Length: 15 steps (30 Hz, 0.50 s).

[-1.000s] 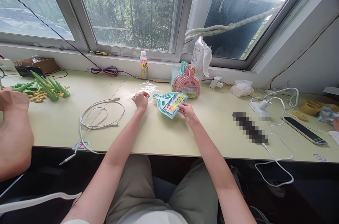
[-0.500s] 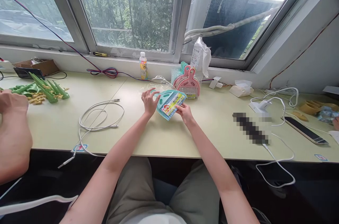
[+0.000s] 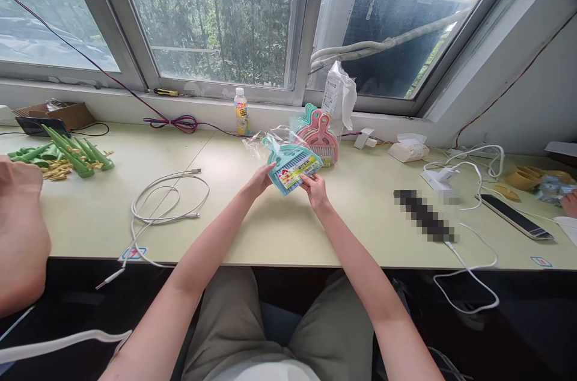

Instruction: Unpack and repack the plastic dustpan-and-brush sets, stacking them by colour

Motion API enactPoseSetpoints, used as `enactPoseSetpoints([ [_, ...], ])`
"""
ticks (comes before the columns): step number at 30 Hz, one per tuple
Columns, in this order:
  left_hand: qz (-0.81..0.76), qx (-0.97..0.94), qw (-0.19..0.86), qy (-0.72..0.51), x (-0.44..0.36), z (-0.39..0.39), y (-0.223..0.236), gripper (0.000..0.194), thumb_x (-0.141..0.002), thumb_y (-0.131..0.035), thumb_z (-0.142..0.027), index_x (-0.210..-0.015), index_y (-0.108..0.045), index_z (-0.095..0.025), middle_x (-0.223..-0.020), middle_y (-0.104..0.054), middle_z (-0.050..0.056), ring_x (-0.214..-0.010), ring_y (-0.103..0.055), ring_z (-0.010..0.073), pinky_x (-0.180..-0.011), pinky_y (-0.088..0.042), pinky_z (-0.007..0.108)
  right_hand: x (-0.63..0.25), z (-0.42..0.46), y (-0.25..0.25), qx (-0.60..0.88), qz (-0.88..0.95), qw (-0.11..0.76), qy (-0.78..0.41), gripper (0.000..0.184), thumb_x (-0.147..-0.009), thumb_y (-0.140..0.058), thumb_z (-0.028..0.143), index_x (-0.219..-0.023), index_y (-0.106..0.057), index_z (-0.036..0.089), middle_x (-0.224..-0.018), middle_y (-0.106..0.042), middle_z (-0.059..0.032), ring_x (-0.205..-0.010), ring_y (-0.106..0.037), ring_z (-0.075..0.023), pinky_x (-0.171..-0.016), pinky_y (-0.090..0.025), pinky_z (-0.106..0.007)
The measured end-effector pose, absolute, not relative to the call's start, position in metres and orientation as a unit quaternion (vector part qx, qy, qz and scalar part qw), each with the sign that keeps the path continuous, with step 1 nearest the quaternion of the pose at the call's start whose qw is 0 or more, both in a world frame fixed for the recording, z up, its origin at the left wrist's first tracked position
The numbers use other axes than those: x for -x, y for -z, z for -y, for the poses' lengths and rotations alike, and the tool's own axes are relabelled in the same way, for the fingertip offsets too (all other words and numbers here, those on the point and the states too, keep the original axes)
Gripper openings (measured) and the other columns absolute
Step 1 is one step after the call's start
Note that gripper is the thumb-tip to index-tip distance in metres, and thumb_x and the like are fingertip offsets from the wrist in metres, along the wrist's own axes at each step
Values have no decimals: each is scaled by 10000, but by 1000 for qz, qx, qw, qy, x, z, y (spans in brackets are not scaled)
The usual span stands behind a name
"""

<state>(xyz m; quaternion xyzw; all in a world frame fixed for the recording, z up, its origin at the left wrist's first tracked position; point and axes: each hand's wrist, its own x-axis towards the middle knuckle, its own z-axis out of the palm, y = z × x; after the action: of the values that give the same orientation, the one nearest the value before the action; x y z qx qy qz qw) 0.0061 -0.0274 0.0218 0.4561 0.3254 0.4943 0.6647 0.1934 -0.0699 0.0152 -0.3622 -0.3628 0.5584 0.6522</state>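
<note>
stretching along the window, the pale table [image 3: 360,231] carries a stack of pink and teal dustpans [image 3: 323,139] at its back. just in front of that stack, a teal dustpan-and-brush set [image 3: 289,157] is held at a tilt, clear film [image 3: 276,139] bunched about its handle. the left grip [image 3: 261,180] is closed on its left edge, fingers partly hidden; the right grip [image 3: 315,187] pinches its lower right edge, nearly closed, thumb over the yellow label [image 3: 295,172].
</note>
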Motion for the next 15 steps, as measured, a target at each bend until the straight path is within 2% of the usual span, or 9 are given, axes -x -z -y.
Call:
enactPoseSetpoints([
  [5, -308, -508, 707, -383, -13, 40, -22, 513, -763, -750, -522, -1140, -683, -180, -1156, -728, 131, -1049, -684, 299, -894, -542, 431, -197, 69, -16, 367, 352, 675, -535, 267, -706, -773, 210, -939, -649, 172, -1027, -747, -71, -1036, -710, -219, -943, -606, -362],
  [9, -308, -489, 706, -408, -15, 37, -21, 554, -782, -674, -638, -1159, -673, -231, -1189, -722, 100, -1136, -652, 305, -907, -534, 414, -197, 69, -16, 365, 344, 680, -535, 259, -705, -768, 200, -931, -644, 174, -1027, -747, -74, -1032, -709, -216, -947, -604, -360],
  [12, -307, -463, 680, -478, -15, 33, -19, 518, -793, -675, -601, -1157, -670, -233, -1162, -730, 77, -1174, -636, 298, -948, -522, 409, -195, 69, -14, 360, 344, 680, -538, 263, -696, -772, 194, -926, -647, 171, -1024, -747, -71, -1005, -715, -212, -937, -607, -357],
  [15, -302, -461, 687, -475, -17, 35, -17, 466, -768, -745, -500, -1113, -692, -192, -1123, -739, 93, -1106, -667, 291, -939, -532, 400, -195, 68, -12, 360, 347, 679, -537, 275, -688, -784, 202, -925, -649, 167, -1005, -748, -67, -990, -716, -210, -935, -608, -365],
])
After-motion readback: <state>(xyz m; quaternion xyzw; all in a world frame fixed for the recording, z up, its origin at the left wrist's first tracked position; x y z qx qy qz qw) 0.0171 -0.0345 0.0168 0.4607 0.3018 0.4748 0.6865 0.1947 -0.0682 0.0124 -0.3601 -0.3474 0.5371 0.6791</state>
